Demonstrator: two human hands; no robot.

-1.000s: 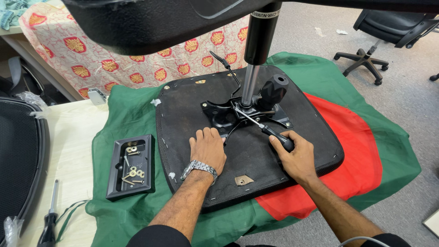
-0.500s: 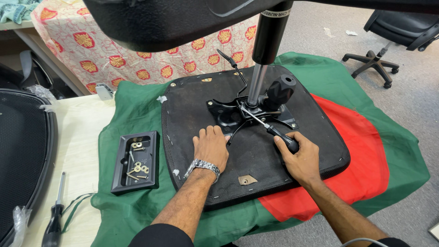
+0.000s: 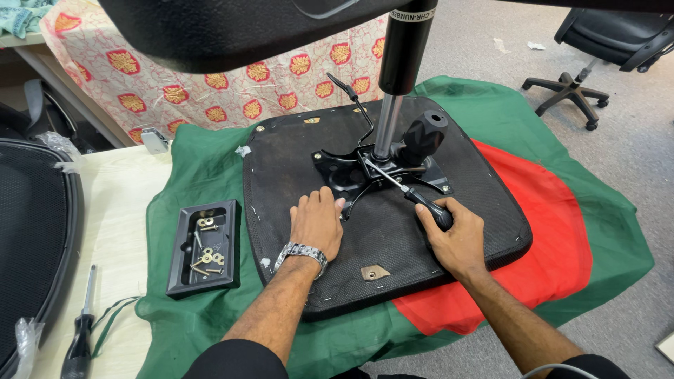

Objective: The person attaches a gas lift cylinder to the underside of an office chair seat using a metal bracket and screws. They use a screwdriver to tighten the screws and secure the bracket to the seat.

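Observation:
An upturned black chair seat [image 3: 393,231] lies on a green and red cloth [image 3: 554,231]. A black metal mechanism plate [image 3: 344,172] with a gas cylinder [image 3: 387,126] and a round knob [image 3: 423,135] is fixed at its middle. My left hand [image 3: 317,221], a metal watch on its wrist, presses flat on the seat just below the plate. My right hand [image 3: 453,235] grips the black handle of a screwdriver [image 3: 404,188], whose tip rests on the plate beside the cylinder.
A black tray [image 3: 203,249] with several screws and washers sits on the cloth at the left. A second screwdriver [image 3: 78,337] lies on the pale table. A mesh chair back [image 3: 35,245] is at far left, an office chair [image 3: 597,49] at the upper right.
Both hands stay where they were on the seat and the screwdriver; only the view has shifted a little.

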